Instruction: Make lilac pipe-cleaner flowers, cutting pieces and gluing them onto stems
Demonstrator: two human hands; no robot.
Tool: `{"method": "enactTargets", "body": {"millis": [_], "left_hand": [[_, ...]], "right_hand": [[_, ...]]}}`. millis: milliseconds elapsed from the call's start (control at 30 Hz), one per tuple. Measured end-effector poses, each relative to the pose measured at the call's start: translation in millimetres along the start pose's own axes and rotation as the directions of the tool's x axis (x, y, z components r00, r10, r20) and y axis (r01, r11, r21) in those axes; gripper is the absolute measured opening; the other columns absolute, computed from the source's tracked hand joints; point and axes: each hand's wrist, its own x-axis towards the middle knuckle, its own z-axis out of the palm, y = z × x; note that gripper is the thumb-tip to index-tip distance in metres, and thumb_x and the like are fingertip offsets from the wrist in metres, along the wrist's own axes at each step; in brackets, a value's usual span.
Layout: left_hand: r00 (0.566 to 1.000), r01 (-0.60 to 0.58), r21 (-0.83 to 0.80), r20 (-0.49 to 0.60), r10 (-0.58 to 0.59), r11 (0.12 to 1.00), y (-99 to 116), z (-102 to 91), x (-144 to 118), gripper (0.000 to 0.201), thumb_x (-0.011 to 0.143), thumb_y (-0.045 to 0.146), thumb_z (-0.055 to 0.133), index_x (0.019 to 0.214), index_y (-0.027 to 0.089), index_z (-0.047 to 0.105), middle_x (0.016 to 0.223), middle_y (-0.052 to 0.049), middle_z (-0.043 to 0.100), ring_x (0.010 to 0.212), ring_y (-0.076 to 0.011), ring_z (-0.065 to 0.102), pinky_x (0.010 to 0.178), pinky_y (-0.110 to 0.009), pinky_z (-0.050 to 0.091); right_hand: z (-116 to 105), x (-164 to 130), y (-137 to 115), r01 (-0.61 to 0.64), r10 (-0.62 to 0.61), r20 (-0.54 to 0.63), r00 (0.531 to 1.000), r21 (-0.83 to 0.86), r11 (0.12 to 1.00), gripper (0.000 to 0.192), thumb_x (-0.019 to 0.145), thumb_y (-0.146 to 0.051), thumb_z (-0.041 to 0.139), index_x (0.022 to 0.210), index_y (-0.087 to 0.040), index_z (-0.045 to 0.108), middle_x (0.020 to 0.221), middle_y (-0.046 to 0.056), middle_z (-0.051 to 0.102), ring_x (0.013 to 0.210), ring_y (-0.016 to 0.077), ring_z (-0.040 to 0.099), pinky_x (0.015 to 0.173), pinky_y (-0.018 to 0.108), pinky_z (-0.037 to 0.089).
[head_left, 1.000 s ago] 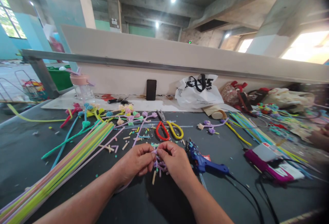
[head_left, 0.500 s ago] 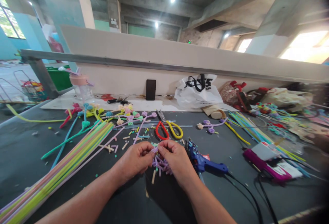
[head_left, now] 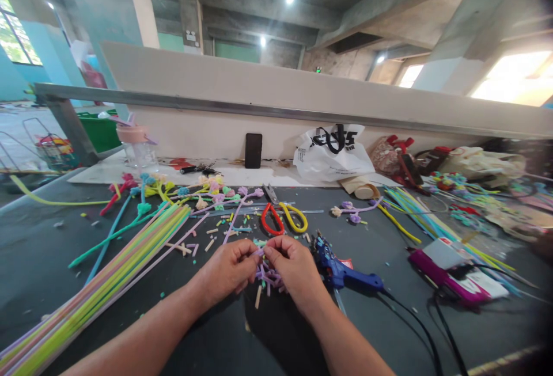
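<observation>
My left hand (head_left: 233, 264) and my right hand (head_left: 288, 261) meet over the dark table, thumbs and forefingers pinched close together. Between the fingertips is a small purple piece of pipe cleaner (head_left: 260, 252), mostly covered by the fingers. Under and between the hands lies a heap of short purple pipe cleaner pieces (head_left: 270, 278). Just beyond the hands rest scissors (head_left: 283, 219) with one red and one yellow handle loop. To the right of my right hand is a blue hot glue gun (head_left: 345, 272), its cord trailing toward the near edge.
A bundle of long coloured pipe cleaners (head_left: 116, 272) stretches across the left. Finished pipe cleaner flowers (head_left: 216, 192) lie behind it. A phone (head_left: 253, 151) leans on the back board, near a white plastic bag (head_left: 334, 154). A magenta device (head_left: 449, 281) sits at the right.
My right hand has shifted very slightly to the left. The left hand stays in nearly the same pinch, and the things on the table have not moved.
</observation>
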Motion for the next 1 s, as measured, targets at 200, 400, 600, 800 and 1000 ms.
{"method": "enactTargets", "body": {"millis": [200, 400, 600, 800, 1000], "left_hand": [[0.999, 0.044, -0.066, 0.014, -0.044, 0.997, 0.0, -0.8, 0.2, 0.024, 0.078, 0.038, 0.047, 0.067, 0.016, 0.048, 0.050, 0.006, 0.048, 0.034, -0.0029, 0.033, 0.035, -0.016, 0.023], [0.998, 0.056, -0.143, 0.043, -0.050, 0.988, -2.2, -0.1, 0.4, 0.024, 0.077, 0.038, 0.048, 0.067, 0.016, 0.049, 0.050, 0.006, 0.048, 0.034, -0.0028, 0.032, 0.035, -0.017, 0.021], [0.998, 0.054, -0.244, 0.051, -0.043, 0.968, -0.9, 0.3, 0.1, 0.027, 0.078, 0.040, 0.048, 0.064, 0.016, 0.046, 0.048, 0.006, 0.047, 0.033, -0.0023, 0.029, 0.035, -0.016, 0.017], [0.998, 0.041, -0.299, 0.063, -0.023, 0.953, -0.6, -0.6, -0.9, 0.023, 0.079, 0.034, 0.046, 0.067, 0.015, 0.047, 0.052, 0.004, 0.048, 0.035, -0.0022, 0.029, 0.035, -0.017, 0.015], [0.995, 0.089, -0.287, 0.064, -0.074, 0.954, -0.8, -1.0, -0.6, 0.012, 0.077, 0.026, 0.046, 0.076, 0.015, 0.049, 0.055, 0.004, 0.050, 0.037, -0.0027, 0.032, 0.036, -0.016, 0.019]], "right_hand": [[0.2, 0.3, -0.8, 0.010, -0.010, 0.001, 1.000, 0.030, 1.000, 0.010, 0.065, -0.027, 0.059, 0.060, -0.018, 0.058, 0.044, -0.006, 0.048, 0.039, 0.0086, 0.042, 0.040, 0.020, 0.034], [0.0, -0.5, 0.4, 0.052, -0.052, -0.006, 0.999, 0.004, 0.999, 0.014, 0.065, -0.029, 0.060, 0.056, -0.019, 0.057, 0.046, -0.005, 0.049, 0.043, 0.0092, 0.042, 0.041, 0.020, 0.034], [-2.6, 2.3, 5.8, 0.002, -0.032, 0.113, 0.993, 0.257, 0.966, 0.025, 0.073, -0.036, 0.056, 0.090, -0.017, 0.056, 0.063, -0.003, 0.055, 0.050, 0.0095, 0.048, 0.050, 0.022, 0.039], [-2.4, 0.3, 4.6, 0.008, -0.058, 0.161, 0.985, 0.294, 0.956, 0.024, 0.076, -0.033, 0.054, 0.093, -0.017, 0.051, 0.064, -0.004, 0.054, 0.054, 0.0095, 0.048, 0.053, 0.022, 0.038], [-3.0, 1.1, 2.4, 0.001, -0.038, 0.155, 0.987, 0.233, 0.972, 0.022, 0.073, -0.026, 0.055, 0.093, -0.017, 0.057, 0.060, -0.005, 0.052, 0.051, 0.0088, 0.045, 0.049, 0.021, 0.037]]}}
